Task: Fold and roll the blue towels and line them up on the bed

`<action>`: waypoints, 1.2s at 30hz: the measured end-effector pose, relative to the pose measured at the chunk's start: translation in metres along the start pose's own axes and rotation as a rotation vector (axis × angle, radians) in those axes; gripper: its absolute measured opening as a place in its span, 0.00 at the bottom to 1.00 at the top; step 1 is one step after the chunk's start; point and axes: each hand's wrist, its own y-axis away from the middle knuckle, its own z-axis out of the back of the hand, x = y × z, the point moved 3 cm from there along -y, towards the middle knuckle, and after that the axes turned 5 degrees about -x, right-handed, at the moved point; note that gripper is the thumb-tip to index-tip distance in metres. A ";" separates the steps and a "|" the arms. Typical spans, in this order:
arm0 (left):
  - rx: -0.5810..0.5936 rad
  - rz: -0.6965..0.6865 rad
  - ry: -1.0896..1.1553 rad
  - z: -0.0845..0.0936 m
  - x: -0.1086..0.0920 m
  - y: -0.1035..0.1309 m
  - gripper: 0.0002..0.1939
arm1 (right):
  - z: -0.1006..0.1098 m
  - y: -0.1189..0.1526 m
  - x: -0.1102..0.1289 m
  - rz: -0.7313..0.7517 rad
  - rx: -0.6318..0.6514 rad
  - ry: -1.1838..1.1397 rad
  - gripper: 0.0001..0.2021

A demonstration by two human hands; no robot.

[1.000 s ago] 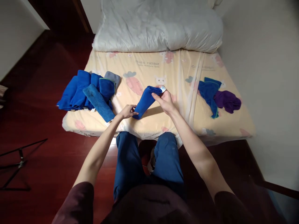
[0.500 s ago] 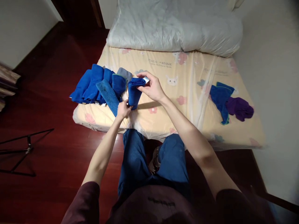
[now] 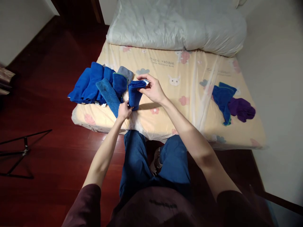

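A rolled blue cloth (image 3: 134,98) stands upright on the bed, its coiled end facing up and a white tag at its top right. My right hand (image 3: 152,89) grips the top of the roll between thumb and fingers. Low on its left side, my left hand (image 3: 124,110) pinches the bottom of the same roll. Just left of it lies a lighter blue folded cloth (image 3: 109,95), slanting across a row of several blue cloths (image 3: 88,82). Behind these sits a grey cloth (image 3: 126,72).
Crumpled on the right of the patterned bed (image 3: 163,121) are a blue cloth with green edging (image 3: 222,96) and a purple cloth (image 3: 241,109). A large pale bundle (image 3: 175,26) spans the back. Black metal legs (image 3: 25,146) stand on the floor at left.
The view has shifted slightly, moving the scene a little in the picture. Both hands keep their hold on the upright blue roll, with hardly any other movement.
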 end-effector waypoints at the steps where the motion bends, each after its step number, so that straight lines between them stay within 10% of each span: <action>1: -0.015 -0.009 0.001 0.000 0.000 0.000 0.16 | 0.000 0.000 0.000 -0.006 0.003 -0.002 0.22; 23: -0.034 -0.016 -0.032 -0.007 0.004 -0.004 0.13 | -0.007 0.002 0.000 -0.053 0.034 0.012 0.24; 27: -0.129 -0.002 0.093 0.008 -0.005 0.006 0.40 | -0.005 0.003 0.006 -0.056 0.029 0.039 0.40; 30: -0.336 0.029 0.195 0.019 -0.009 0.068 0.59 | 0.015 0.027 0.005 -0.070 -0.064 0.099 0.59; 32: -0.355 0.040 0.204 0.013 -0.008 0.139 0.47 | 0.036 0.068 -0.004 -0.131 -0.176 0.142 0.62; 36: 0.081 -0.098 0.147 -0.036 -0.002 0.286 0.21 | 0.075 0.214 -0.031 -0.443 -0.475 0.316 0.53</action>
